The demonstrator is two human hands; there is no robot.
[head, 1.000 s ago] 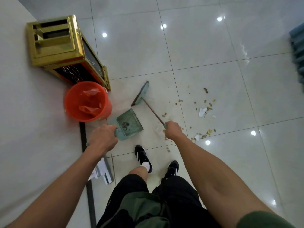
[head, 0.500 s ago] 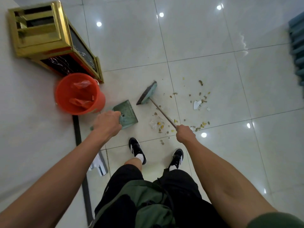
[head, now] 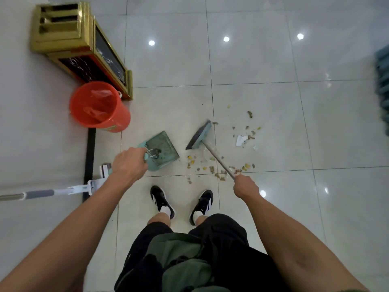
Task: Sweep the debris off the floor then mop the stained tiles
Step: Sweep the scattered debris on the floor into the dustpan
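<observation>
My left hand [head: 128, 163] grips the handle of a teal dustpan [head: 162, 149] resting on the floor, its mouth facing right. My right hand [head: 245, 186] holds the brown handle of a broom whose teal head [head: 199, 135] stands on the tiles just right of the pan. Crumbs and yellow bits of debris [head: 219, 167] lie in a band between the pan and my right hand. More scraps and a torn white paper [head: 241, 139] are scattered farther right.
An orange bucket [head: 99, 107] with a red liner stands left of the pan, by a gold-framed bin [head: 82, 46]. A white flat mop [head: 63, 190] lies at the left. My two black shoes [head: 162, 200] stand just below the debris. A blue object [head: 382, 89] sits at the right edge.
The broom head has moved right, away from the dustpan, toward the scattered debris. The view has shifted, and the mop handle now shows at the left.
</observation>
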